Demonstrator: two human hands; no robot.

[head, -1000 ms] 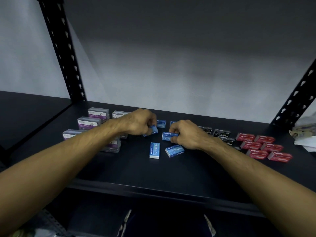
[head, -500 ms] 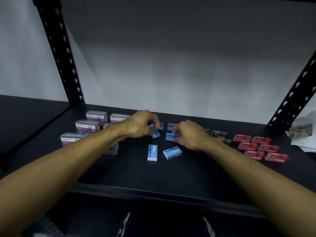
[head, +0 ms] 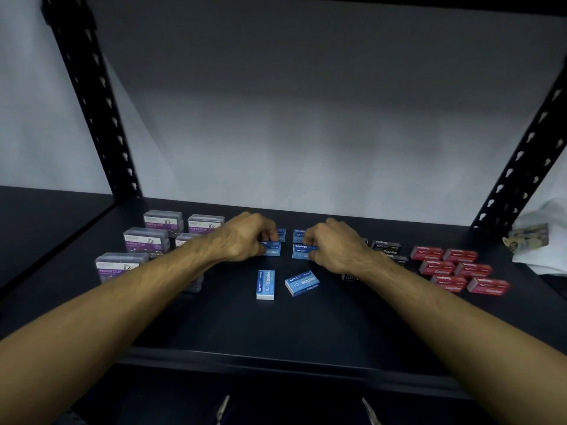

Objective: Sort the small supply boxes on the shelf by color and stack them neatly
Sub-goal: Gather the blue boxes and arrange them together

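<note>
shelf front: we reach both forearms in over the front edge of the dark shelf (head: 276, 357); nothing lies on this strip.
loose blues: two blue staple boxes lie flat and apart ahead of our hands, one lengthwise (head: 265, 284), one skewed (head: 302, 283). Neither is stacked or aligned.
left hand: our left hand (head: 245, 240) has its fingers curled around a blue box (head: 271, 250) in the middle of the shelf; that box sits right in front of another blue box (head: 280, 233).
right hand: our right hand (head: 333, 248) pinches a blue box (head: 302, 251) by its right end, with a further blue box (head: 299, 235) just behind it.
purple group: clear paper clip boxes with purple labels (head: 146, 242) sit to the left, grouped, partly hidden by our left arm.
black group: black staple boxes (head: 386, 247) sit just right of our right hand, partly hidden by the wrist.
red group: red staple boxes (head: 460, 268) lie in rows further right, already together.
far right: a white cloth with small items (head: 534, 240) at the shelf's end; we can't tell what they are.
step: we judge the blue sort is in hand: two short blue columns forming mid-shelf.
next: seat both held boxes square against their neighbours, let go, then fetch the two loose blues; the skewed one needs turning to match.
risk: light boxes, easy to nudge neighbours out of line.
</note>
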